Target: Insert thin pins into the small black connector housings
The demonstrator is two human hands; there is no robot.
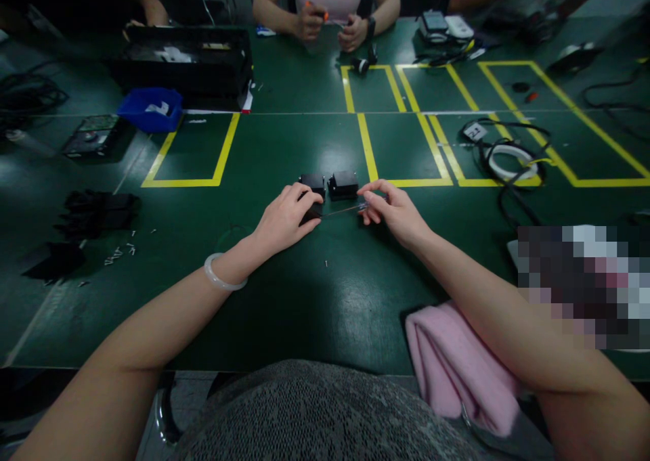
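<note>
My left hand (285,218) is closed around a small black box (311,207) on the green table, its fingers covering much of it. Between the fingertips of my right hand (390,209) is the handle of a screwdriver (346,210). Its thin shaft points left, with the tip at the held box; whether it sits in a screw I cannot tell. Just beyond, a second black box (313,181) and a third black box (343,184) stand side by side. A small screw (326,263) lies on the table nearer to me.
Loose screws (118,254) and black parts (99,210) lie at the left. A blue bin (151,109) stands by a long black case (187,68). Coiled cables (512,156) lie at the right, a pink cloth (457,366) at the front edge. Across the table a person's hands (332,31) are at work.
</note>
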